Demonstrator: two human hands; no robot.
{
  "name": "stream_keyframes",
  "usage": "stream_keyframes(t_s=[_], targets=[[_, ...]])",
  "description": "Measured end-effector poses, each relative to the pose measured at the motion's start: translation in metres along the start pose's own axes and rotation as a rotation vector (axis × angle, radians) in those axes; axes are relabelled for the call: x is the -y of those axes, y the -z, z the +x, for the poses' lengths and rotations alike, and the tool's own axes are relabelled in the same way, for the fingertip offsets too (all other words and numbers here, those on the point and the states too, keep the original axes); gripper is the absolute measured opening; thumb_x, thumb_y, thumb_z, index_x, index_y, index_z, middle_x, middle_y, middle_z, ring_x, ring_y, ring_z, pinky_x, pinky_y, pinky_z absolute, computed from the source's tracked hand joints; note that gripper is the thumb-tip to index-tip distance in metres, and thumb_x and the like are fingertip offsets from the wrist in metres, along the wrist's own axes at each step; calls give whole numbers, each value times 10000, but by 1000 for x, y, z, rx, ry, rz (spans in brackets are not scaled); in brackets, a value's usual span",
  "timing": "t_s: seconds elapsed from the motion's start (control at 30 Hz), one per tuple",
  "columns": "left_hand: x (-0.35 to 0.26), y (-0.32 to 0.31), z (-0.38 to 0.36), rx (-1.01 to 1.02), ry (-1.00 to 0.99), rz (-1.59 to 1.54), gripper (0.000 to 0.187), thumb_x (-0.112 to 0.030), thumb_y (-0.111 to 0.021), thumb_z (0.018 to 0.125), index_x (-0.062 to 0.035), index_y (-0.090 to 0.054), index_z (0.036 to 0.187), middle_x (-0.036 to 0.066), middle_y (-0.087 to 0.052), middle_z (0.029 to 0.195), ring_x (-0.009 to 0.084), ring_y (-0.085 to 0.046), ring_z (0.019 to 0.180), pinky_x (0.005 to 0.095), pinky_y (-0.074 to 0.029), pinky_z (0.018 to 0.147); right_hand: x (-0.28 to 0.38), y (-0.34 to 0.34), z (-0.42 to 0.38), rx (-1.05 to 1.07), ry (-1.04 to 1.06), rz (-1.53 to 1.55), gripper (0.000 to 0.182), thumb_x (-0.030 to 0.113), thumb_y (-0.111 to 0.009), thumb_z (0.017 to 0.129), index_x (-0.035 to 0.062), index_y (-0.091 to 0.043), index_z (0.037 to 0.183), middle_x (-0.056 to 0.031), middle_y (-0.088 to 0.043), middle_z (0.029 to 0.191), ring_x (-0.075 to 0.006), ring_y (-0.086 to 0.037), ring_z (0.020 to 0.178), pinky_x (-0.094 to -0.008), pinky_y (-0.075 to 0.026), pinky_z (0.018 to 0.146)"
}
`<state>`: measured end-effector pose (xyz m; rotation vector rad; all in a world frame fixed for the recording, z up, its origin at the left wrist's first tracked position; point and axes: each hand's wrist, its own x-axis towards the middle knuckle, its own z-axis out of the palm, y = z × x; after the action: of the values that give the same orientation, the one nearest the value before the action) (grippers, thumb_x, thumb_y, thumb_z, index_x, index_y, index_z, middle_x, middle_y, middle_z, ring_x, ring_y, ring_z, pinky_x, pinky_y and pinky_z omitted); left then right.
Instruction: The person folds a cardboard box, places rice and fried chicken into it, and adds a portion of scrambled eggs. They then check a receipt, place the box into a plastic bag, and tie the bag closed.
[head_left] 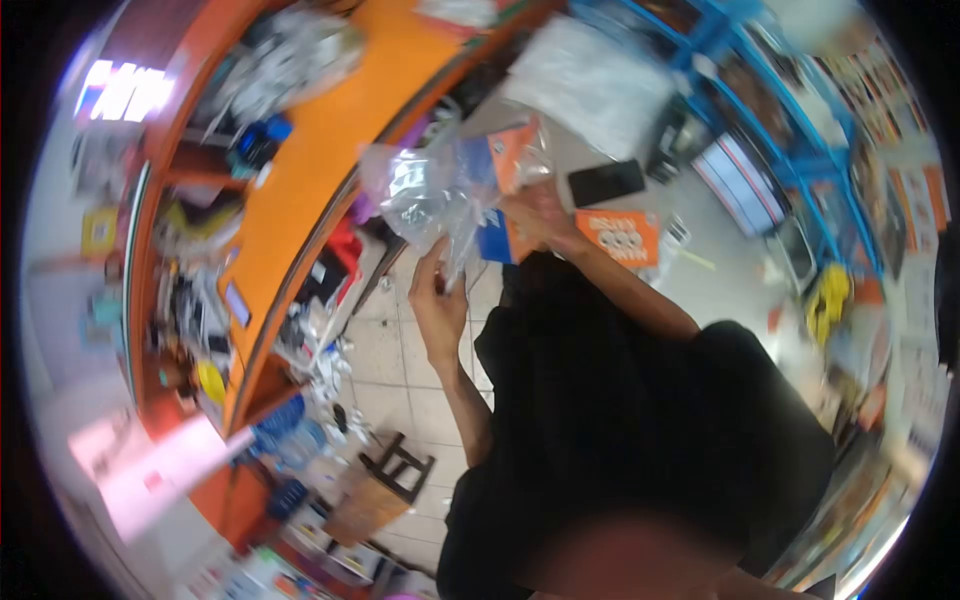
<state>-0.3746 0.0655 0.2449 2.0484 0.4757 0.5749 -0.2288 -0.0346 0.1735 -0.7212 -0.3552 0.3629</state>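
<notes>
My left hand (437,305) is closed, thumb and fingers pinching the lower edge of a clear plastic bag (412,195). The bag hangs open and crumpled in front of me. My right hand (545,218) is closed around a blue-and-orange printed packet (496,240), close beside the bag. Another blue-and-orange packet (512,158) in clear wrapping shows just beyond my right fingers. On the grey counter by my right wrist lie an orange printed card (617,236) and a black phone (606,183).
An orange counter (300,190) curves along the left. White plastic sheeting (590,85) lies at the far end of the grey counter. A lit screen (740,183) stands before a blue rack (820,140). A wooden stool (375,500) is on the tiled floor.
</notes>
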Motion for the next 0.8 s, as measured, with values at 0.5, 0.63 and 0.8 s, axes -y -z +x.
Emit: stream_keyframes(t_s=[0.5, 0.63, 0.8], targets=[[-10, -74, -16, -413, -21, -207, 131, -65, -553, 930, 47, -588, 872, 135, -610, 740, 221, -606, 697, 326, -478, 649, 13, 13, 50, -707, -221, -532, 473, 297, -727, 817, 23, -471, 1105, -91, -534, 1044, -129, -554, 972, -299, -502, 804], [-19, -70, -41, 197, 14, -80, 74, -51, -636, 860, 23, -636, 857, 155, -652, 795, 255, -636, 729, 309, -493, 697, -51, 75, 46, -480, 12, 596, 486, 282, -785, 757, 19, -472, 1021, -47, -506, 996, -147, -534, 929, -312, -482, 823], [-56, -42, -6, 334, 109, -25, 222, -131, -760, 773, 1, -670, 928, 136, -691, 883, 275, -662, 822, 341, -499, 798, -6, 53, 36, -429, 62, -901, 637, 387, -740, 753, 19, -499, 1214, -113, -571, 1147, -216, -563, 1058, -362, -433, 939]])
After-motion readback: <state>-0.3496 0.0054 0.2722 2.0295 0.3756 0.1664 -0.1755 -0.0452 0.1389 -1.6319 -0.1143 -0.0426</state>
